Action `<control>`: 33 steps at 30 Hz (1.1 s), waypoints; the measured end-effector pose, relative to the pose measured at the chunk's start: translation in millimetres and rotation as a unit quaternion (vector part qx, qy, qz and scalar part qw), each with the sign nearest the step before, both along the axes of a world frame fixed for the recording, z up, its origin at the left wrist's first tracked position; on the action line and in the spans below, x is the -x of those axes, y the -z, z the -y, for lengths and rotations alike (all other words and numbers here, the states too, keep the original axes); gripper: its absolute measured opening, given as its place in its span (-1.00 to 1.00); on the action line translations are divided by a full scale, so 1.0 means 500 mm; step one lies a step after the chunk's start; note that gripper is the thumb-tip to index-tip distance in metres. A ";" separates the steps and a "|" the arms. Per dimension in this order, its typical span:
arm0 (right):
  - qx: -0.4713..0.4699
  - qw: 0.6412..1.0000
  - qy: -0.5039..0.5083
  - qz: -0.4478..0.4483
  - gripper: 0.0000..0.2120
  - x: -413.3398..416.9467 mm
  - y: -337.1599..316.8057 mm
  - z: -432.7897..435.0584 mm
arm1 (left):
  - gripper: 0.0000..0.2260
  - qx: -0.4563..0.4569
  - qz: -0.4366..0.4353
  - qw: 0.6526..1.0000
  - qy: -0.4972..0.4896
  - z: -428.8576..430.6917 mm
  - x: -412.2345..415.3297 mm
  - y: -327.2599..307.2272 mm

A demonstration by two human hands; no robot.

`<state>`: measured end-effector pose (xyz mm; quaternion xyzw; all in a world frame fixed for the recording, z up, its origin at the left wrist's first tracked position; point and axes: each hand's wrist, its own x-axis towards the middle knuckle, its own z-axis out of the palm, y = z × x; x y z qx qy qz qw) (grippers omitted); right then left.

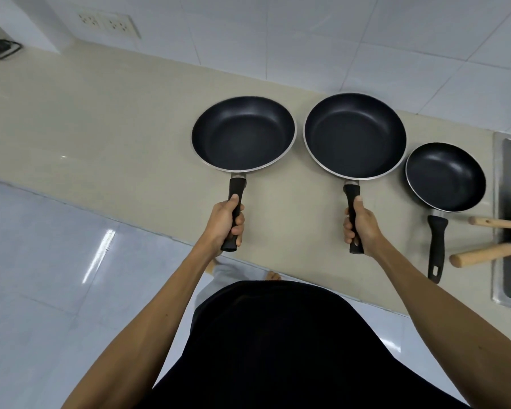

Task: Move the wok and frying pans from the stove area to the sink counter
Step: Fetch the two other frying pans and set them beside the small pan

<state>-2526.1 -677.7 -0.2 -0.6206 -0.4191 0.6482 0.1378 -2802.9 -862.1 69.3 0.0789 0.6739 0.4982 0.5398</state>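
Note:
Two black non-stick frying pans with black handles sit side by side over the beige counter (115,113). My left hand (226,224) grips the handle of the left pan (243,134). My right hand (360,227) grips the handle of the slightly larger right pan (354,135). I cannot tell whether these two pans rest on the counter or hover just above it. A smaller black frying pan (445,176) lies on the counter to the right, handle toward me, untouched. No wok body shows clearly.
A steel sink (497,231) is set into the counter at the far right, with two wooden handles (481,255) sticking out of it over the rim. Wall sockets (108,24) and a black plug with cable (2,48) are at the upper left. White floor tiles lie below the counter edge.

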 end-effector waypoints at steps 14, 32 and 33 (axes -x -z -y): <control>0.017 1.000 0.014 0.015 -0.45 0.008 -0.009 0.000 | -0.65 0.010 0.016 1.000 0.023 -0.057 0.027 0.021; 0.033 0.999 0.007 0.029 -0.44 0.003 -0.001 -0.004 | -0.57 0.115 -0.006 0.988 0.099 -0.038 0.057 0.104; 0.035 0.999 0.009 0.029 -0.45 0.002 -0.002 -0.003 | -0.57 0.119 0.001 0.988 0.097 -0.040 0.054 0.107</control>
